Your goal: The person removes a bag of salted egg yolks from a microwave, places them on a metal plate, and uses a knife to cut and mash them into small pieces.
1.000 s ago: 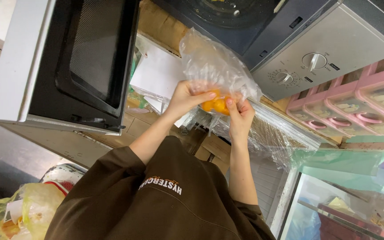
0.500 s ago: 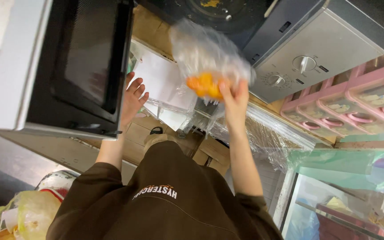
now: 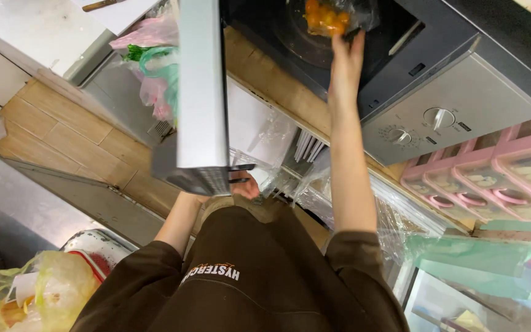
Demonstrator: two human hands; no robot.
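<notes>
My right hand [image 3: 346, 58] reaches up into the open silver microwave [image 3: 456, 104] and holds a clear plastic bag of orange food [image 3: 327, 15] over the dark turntable [image 3: 305, 46]. The microwave door [image 3: 201, 92] swings out toward me, seen edge-on. My left hand [image 3: 245, 185] grips the door's lower corner; the door hides most of the hand. My brown sweatshirt fills the bottom of the view.
Pink lidded containers [image 3: 499, 172] line a shelf at the right, beside the microwave's two knobs [image 3: 437, 117]. Clear plastic wrapping [image 3: 339, 190] lies below the oven. Pink and green bags [image 3: 155, 67] hang behind the door. A yellow-tinted bag [image 3: 50, 289] sits at bottom left.
My left hand let go of the bag, went to the microwave door and swung it wide open. My right hand carried the bag up into the oven cavity.
</notes>
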